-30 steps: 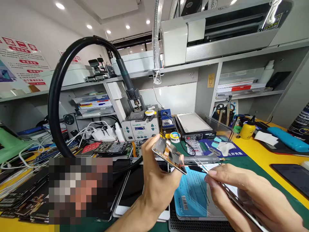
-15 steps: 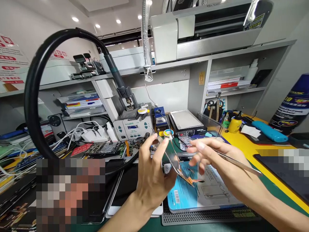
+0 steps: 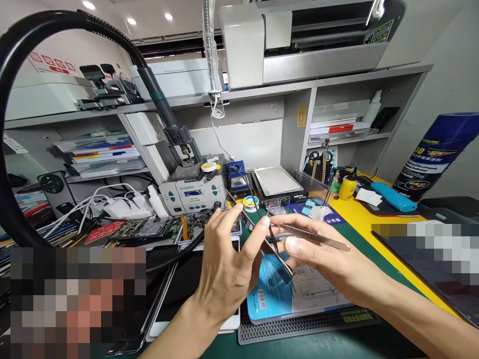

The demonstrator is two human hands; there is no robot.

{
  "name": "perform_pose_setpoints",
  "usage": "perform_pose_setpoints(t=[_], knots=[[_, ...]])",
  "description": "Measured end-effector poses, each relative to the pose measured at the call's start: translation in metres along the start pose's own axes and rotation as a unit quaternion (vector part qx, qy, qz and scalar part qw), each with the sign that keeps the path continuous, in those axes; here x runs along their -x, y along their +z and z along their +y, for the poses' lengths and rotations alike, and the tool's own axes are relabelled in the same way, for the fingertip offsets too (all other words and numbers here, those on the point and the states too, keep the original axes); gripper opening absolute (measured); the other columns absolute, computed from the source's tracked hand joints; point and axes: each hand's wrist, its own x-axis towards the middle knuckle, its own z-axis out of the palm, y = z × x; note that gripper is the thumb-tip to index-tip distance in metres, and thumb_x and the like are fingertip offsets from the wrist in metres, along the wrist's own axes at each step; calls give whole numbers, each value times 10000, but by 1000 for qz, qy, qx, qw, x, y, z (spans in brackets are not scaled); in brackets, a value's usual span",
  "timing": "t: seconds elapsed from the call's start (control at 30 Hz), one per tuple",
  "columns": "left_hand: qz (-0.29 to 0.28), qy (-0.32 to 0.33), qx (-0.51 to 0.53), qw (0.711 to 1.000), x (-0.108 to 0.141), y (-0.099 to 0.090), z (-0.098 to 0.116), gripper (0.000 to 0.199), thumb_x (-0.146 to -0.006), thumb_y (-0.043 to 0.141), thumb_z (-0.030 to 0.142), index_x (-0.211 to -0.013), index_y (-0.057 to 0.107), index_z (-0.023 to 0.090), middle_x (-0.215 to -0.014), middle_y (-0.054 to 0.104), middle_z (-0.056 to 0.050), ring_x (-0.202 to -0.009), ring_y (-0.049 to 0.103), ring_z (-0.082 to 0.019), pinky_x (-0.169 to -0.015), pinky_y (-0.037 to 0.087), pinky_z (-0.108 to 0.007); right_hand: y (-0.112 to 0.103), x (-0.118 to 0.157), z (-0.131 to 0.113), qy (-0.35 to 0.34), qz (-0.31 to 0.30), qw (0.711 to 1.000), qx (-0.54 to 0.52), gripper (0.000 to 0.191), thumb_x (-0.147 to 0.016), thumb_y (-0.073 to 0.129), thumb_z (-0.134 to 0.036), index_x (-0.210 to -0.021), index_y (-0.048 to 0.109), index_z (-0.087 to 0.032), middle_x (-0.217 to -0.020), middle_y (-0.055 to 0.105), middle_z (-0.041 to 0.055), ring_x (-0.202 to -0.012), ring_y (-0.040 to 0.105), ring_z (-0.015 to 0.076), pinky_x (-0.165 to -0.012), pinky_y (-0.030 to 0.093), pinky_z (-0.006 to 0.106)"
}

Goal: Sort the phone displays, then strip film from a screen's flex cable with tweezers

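My left hand (image 3: 228, 264) grips a thin phone screen (image 3: 281, 259) by its edges, tilted and nearly edge-on to me. My right hand (image 3: 329, 249) is at the screen's near right side, its fingers touching or very close to that edge. Metal tweezers (image 3: 329, 240) lie across the right hand between thumb and fingers, the blunt end pointing right. Below the screen is a blue and white package (image 3: 258, 304) with a barcode, resting on a dark perforated mat (image 3: 277, 333).
A soldering station (image 3: 192, 192) and a heating plate (image 3: 279, 180) stand at the back. Phones and circuit boards (image 3: 145, 229) crowd the left. To the right are a yellow bottle (image 3: 348, 187), a blue-handled tool (image 3: 393, 196), a spray can (image 3: 430, 154) and a dark tablet-like device (image 3: 415, 269).
My right hand has moved in from the right to the screen's edge. The screen has turned more edge-on, and its orange ribbon no longer shows. The camera view has shifted right.
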Motion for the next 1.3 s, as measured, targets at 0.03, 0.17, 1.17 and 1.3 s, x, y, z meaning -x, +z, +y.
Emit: perform_pose_setpoints(t=[0.03, 0.17, 1.17, 1.3], knots=[[-2, 4, -7, 1000, 0, 0, 0, 659, -778, 713, 41, -1362, 448, 193, -1401, 368, -215, -1315, 439, -392, -1054, 435, -638, 0, 0, 0, 8, -7, 1000, -4, 461, -786, 829, -426, -1186, 654, -278, -1195, 648, 36, -949, 643, 161, -738, 557, 258], [-7, 17, -29, 999, 0, 0, 1, 660, -791, 701, 37, -1375, 447, 210, -1393, 384, -204, -1305, 455, -382, -1071, 409, -666, -2, 0, 0, 24, -53, 998, -22, 455, -796, 823, -401, -1210, 657, -311, -1193, 661, 20, -852, 667, 150, -773, 538, 311], [-107, -439, 700, 553, -23, -19, 6, 363, -919, 652, 298, -1259, 613, 177, -1326, 651, -111, -1278, 551, -308, -1135, 376, -480, 10, 4, 16, -139, -15, 986, 86, 557, -845, 792, -294, -1316, 503, -368, -1262, 648, -1, -1163, 627, 204, -1025, 507, 358], [-101, -439, 695, 561, -24, -19, 5, 323, -891, 698, 248, -1204, 638, 197, -1303, 664, -88, -1300, 533, -286, -1129, 395, -442, 13, 5, 16, -180, -6, 973, 142, 582, -843, 786, -253, -1338, 493, -344, -1355, 602, 14, -1216, 607, 219, -1082, 471, 367]])
